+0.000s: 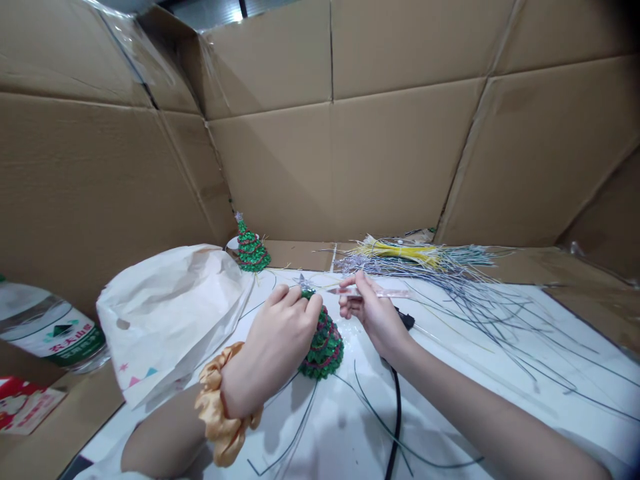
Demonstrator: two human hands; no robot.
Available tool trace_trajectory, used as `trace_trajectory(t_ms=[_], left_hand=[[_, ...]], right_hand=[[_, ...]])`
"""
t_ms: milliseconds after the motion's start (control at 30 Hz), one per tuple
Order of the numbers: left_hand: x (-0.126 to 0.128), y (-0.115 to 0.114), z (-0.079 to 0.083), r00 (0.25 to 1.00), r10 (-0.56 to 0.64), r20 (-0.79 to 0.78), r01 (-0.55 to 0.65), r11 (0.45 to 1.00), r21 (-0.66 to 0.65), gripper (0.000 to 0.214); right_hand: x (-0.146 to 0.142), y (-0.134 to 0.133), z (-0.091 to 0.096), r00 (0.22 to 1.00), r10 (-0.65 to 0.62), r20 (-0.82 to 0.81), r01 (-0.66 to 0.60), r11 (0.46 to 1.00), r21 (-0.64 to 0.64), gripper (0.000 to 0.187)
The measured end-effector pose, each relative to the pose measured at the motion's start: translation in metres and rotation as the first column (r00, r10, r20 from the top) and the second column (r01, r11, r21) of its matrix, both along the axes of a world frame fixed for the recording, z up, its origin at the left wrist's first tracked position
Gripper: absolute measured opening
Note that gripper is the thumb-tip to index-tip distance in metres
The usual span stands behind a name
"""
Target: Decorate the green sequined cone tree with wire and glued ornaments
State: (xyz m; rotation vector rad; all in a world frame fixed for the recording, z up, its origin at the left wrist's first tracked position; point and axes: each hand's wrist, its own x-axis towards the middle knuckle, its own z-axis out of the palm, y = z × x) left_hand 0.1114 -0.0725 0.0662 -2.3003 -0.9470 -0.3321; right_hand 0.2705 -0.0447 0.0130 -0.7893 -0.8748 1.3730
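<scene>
A small green beaded Christmas tree (pixel 325 347) with dark red garland stands on the white table in front of me. My left hand (pixel 283 333), an orange scrunchie (pixel 223 407) on its wrist, has its fingers closed at the upper part of this tree. A silvery star (pixel 302 281) shows just above those fingers; their exact grip is hidden. My right hand (pixel 373 313) holds a slim, pointed, pinkish tool (pixel 395 293) between thumb and fingers. Its tip points left toward the treetop. The tool's exact kind is unclear.
Behind my right hand lies a black corded device (pixel 406 319). A second beaded tree (pixel 251 247) stands at the back. Yellow wire bundles (pixel 405 252) and loose dark wires (pixel 475 293) spread rightward. A white bag (pixel 170 307) and water bottle (pixel 50 327) are left. Cardboard walls (pixel 400 147) surround the table.
</scene>
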Motion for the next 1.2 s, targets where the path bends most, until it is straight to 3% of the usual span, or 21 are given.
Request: trace_trajectory(t_ms=[133,233,367,467,667,867,1033,1200], left_hand=[[-0.001,-0.001,0.001,0.999,0.021,-0.04,-0.02,0.999,0.033,0.021],[-0.002,-0.002,0.003,0.998,0.027,-0.058,-0.024,0.998,0.059,0.023],[-0.001,-0.001,0.004,0.994,0.071,-0.082,-0.064,0.994,0.089,0.02],[0.0,-0.002,0.006,0.99,0.121,-0.078,-0.116,0.991,0.069,0.02],[0.002,-0.01,0.006,0.988,0.154,-0.005,-0.153,0.987,0.055,0.027],[0.0,-0.006,-0.008,0.985,0.167,-0.045,-0.154,0.966,0.209,0.026],[-0.015,0.0,-0.026,0.98,0.057,0.19,-0.092,0.979,0.18,0.014],[-0.026,-0.001,-0.027,0.912,0.055,0.406,-0.097,0.992,0.081,0.007]], right_hand=[[0.001,0.003,-0.002,0.939,-0.122,0.321,0.031,0.961,0.273,0.039],[-0.001,0.006,-0.009,0.796,-0.19,0.574,-0.123,0.879,0.461,0.029],[-0.013,0.014,-0.016,0.699,-0.15,0.7,-0.359,0.772,0.524,0.058],[-0.023,0.02,-0.015,0.707,-0.111,0.699,-0.43,0.718,0.548,0.052],[-0.032,0.019,-0.017,0.705,-0.182,0.685,-0.358,0.743,0.565,0.042],[-0.033,0.007,-0.022,0.647,-0.297,0.703,-0.168,0.843,0.511,0.045],[-0.036,0.002,-0.026,0.621,-0.371,0.69,-0.035,0.867,0.498,0.048],[-0.039,0.0,-0.031,0.61,-0.404,0.681,0.07,0.884,0.462,0.054]])
